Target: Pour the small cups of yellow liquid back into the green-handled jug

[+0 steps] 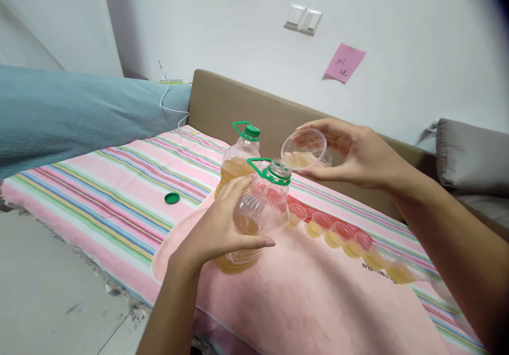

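My left hand [222,220] is wrapped round a clear plastic bottle [266,206] of yellowish liquid, uncapped, with a green ring handle at its neck. In my right hand [350,151] is a clear plastic cup [304,151], tilted, its rim right at the bottle's mouth; some pale yellow liquid shows in it. Behind stands a second bottle [234,167] with its green cap on. A loose green cap [172,198] lies on the striped cloth to the left. Several cups of yellow liquid [334,238] stand in a row to the right.
A pink mat [318,302] lies over the striped cloth [99,185] on the bed. The tan headboard [254,98] runs along the wall behind. A blue cover [79,111] is at the left, a grey pillow [473,153] at the right. A white cable [169,107] hangs at the back.
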A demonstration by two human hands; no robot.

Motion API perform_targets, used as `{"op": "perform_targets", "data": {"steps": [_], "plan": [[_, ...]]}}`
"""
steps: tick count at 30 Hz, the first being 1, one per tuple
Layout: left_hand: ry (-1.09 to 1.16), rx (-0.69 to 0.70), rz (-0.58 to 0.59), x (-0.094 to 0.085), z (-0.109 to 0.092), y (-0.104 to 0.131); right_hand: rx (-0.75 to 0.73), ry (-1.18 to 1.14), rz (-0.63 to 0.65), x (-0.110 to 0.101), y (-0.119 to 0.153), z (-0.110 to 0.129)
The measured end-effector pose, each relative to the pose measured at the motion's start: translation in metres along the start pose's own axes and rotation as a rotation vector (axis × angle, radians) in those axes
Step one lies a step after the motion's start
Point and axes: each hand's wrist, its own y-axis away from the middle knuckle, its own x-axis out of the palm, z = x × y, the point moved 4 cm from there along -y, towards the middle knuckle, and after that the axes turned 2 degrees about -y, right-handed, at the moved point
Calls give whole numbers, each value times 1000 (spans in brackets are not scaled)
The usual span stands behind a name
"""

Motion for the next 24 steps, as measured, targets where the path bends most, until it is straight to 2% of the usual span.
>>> {"op": "perform_targets", "data": {"steps": [24], "plan": [[-9,-7,3,-1,-2,-1,-36,159,28,-4,-7,7]]}}
